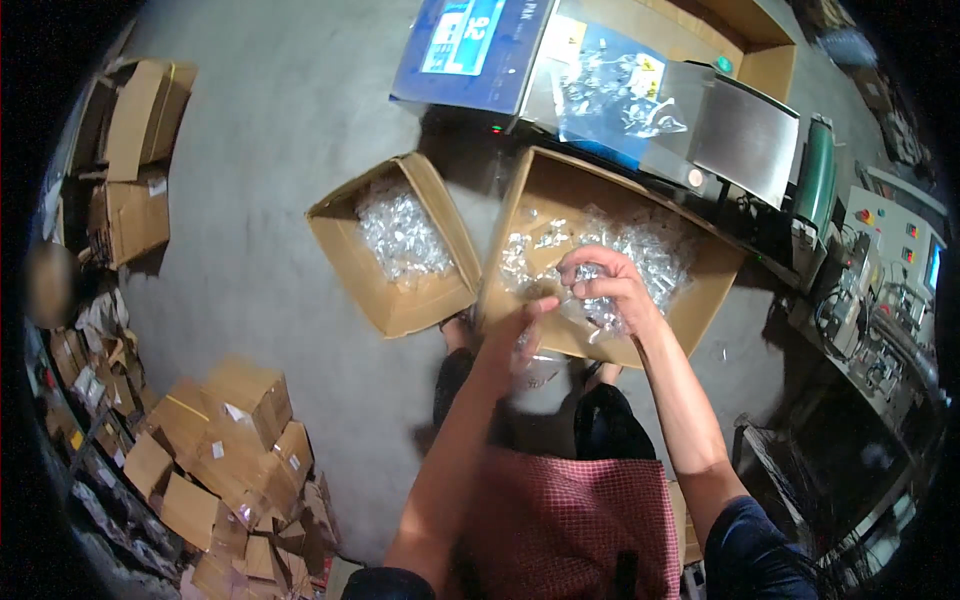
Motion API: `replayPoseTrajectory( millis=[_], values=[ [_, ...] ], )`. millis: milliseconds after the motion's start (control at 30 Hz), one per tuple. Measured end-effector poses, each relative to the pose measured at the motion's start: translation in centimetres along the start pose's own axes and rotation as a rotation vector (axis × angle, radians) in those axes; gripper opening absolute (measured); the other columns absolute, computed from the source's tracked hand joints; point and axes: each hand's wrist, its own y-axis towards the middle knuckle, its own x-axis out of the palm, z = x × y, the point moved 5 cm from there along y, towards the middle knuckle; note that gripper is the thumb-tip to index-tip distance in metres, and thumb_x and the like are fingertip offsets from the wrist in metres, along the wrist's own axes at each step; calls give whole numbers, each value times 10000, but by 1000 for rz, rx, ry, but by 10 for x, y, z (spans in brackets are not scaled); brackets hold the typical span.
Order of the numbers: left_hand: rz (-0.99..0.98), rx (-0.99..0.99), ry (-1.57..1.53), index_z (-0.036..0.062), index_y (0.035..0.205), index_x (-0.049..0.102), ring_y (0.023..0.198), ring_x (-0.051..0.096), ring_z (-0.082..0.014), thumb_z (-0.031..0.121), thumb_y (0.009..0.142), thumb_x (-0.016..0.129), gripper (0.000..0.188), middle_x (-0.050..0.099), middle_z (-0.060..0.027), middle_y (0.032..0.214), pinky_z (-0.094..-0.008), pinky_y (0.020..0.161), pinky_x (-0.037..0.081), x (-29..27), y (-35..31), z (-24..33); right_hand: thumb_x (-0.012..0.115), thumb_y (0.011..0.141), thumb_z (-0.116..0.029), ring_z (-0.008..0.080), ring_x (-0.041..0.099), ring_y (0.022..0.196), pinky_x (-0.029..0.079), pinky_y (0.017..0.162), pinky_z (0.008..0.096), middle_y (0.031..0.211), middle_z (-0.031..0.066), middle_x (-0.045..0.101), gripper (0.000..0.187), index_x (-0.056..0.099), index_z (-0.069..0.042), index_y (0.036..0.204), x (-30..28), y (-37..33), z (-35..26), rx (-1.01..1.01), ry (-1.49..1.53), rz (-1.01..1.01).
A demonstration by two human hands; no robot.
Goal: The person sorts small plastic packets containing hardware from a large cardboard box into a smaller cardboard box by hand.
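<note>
My right hand (pixel 615 285) is over the larger cardboard box (pixel 712 325), its fingers curled round small clear plastic packets (pixel 600 312). Exactly how many packets it grips is hidden. Just left of it, at the box's near edge, my left hand (pixel 520 325) is slightly blurred, thumb side toward the right hand. A clear plastic bag (pixel 540 372) hangs below the left palm, and the fingers behind it are partly hidden. Shiny clear packets (pixel 655 255) lie heaped in the right part of the larger box, with a few scattered at its left.
A smaller cardboard box (pixel 375 295) of similar packets stands to the left. Beyond the boxes is a machine with a blue screen housing (pixel 475 50) and a metal chute (pixel 745 135). More machinery (pixel 870 290) lines the right side. Stacked cartons (pixel 225 430) fill the lower left.
</note>
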Motion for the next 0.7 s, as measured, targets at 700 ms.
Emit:
replayPoseTrajectory(
  millis=[700],
  values=[
    [190,246,-45,32,1029,659,670,533,-55,181,977,524,207,641,-1,850,-193,569,407,-86,-40,56,499,973,-225,345,532,1214,613,661,327,1497,172,369,581,307,-26,1483,133,87,23,231,495,-271]
  ],
)
